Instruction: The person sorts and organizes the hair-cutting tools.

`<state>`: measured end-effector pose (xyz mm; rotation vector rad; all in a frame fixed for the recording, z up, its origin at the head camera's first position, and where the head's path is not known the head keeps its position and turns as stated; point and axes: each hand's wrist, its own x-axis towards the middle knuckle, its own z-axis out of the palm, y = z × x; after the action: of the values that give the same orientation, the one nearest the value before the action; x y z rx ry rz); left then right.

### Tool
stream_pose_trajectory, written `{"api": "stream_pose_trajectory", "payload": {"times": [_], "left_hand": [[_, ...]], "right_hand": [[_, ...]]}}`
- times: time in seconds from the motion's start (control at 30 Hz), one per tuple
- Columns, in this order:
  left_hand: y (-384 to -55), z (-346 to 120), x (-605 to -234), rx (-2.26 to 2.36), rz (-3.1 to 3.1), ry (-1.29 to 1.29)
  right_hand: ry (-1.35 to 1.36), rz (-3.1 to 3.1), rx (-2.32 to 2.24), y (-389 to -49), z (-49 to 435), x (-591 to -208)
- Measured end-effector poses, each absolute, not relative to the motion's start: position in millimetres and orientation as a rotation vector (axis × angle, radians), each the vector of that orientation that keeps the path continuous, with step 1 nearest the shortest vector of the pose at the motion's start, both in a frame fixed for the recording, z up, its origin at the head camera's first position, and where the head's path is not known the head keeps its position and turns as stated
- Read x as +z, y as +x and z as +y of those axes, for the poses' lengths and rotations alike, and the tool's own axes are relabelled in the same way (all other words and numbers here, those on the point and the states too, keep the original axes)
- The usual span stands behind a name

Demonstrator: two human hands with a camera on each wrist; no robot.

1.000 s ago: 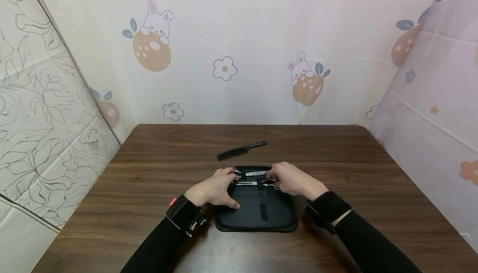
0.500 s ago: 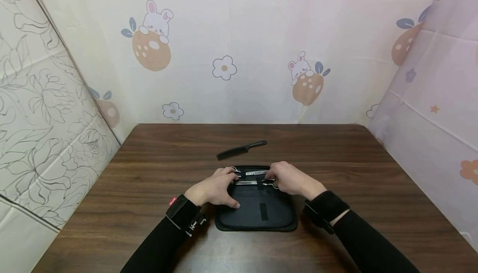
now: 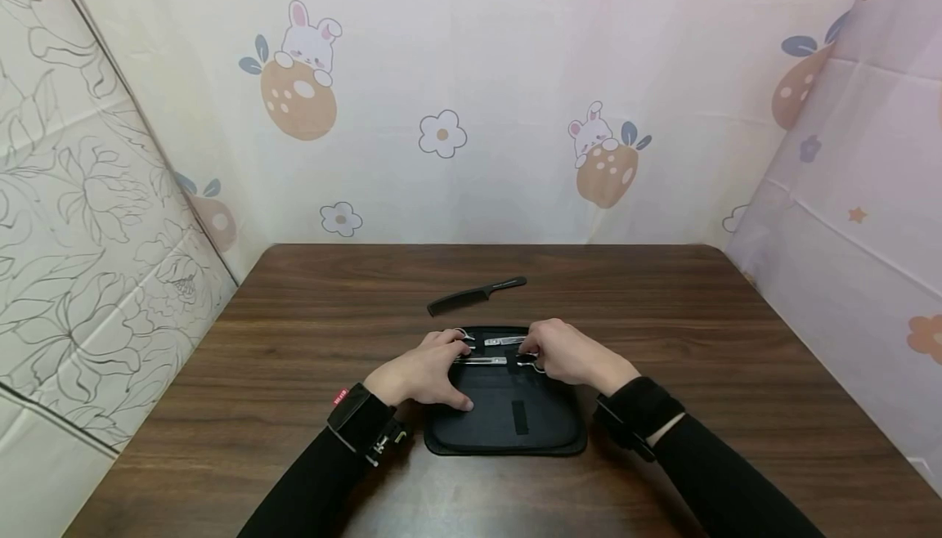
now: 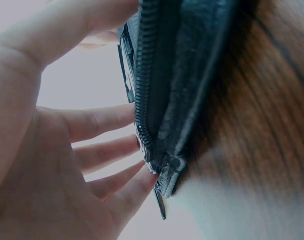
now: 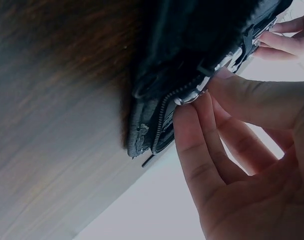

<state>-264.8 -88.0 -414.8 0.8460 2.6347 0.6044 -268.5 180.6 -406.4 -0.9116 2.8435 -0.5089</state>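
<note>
So there's a black zip case point(image 3: 478, 428) lying flat on a dark wood-look table point(image 3: 294, 317), pretty much centred left to right, and both hands are on it. Two pairs of silver scissors sit in it, one beyond the other. The near scissors point(image 3: 482, 360) have their blades to the left and finger loops to the right; the far scissors point(image 3: 504, 341) go the other way, loops on the left, blades to the right.

The right hand point(image 3: 570, 354) is at the case's far right, fingers curled in, with thumb and fingertips pinching the near pair's silver handle. From the right wrist it's basically a closed pinch on the metal, with the loops mostly covered.

The left hand point(image 3: 428, 370) isn't gripping anything: fingers loosely spread and fairly straight, tips resting on the case's far left part by the scissors, thumb reaching across nearer in. Its wrist view shows the zipper point(image 4: 144, 75) running along the case edge.

Past the case there's a black comb point(image 3: 474, 297) on the tabletop, teeth section left, handle angled off to the far right.
</note>
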Motion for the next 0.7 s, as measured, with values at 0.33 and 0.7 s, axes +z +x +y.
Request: {"api": "stream_pose_trajectory", "payload": {"times": [0.33,0.7], "left_hand": [[-264.8,-88.2,-414.9,0.601,2.629,0.845],[-263.6,-88.1,-413.5,0.581,2.636,0.839]], "right_hand": [[-0.865,2.825,-0.543,-268.1,173.1,-404.6],[-0.857,2.833,-0.544,-268.0,171.8,-404.9]]}}
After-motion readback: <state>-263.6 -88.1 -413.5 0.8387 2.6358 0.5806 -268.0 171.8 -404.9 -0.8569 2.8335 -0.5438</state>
